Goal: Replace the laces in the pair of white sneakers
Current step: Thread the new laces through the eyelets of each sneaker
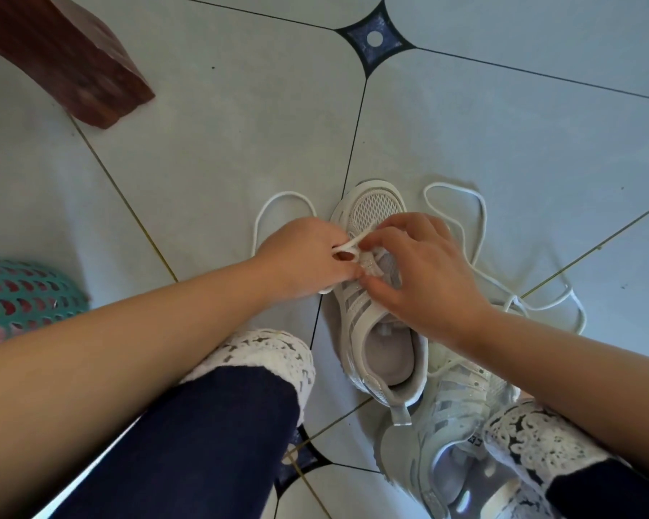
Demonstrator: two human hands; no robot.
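white sneaker [375, 331] upright on tiles, white lace [461, 234] looped beside it.

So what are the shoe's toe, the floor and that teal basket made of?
Sneaker toe: mesh fabric, probably synthetic; an open grid of holes shows. Floor: likely glazed ceramic tile; smooth pale sheen, thin dark joints. Basket: seemingly moulded plastic; uniform teal lattice of cut-outs.

Home interior, patterned tiled floor [210, 151], wooden furniture leg [72, 58], plastic basket [19, 297]
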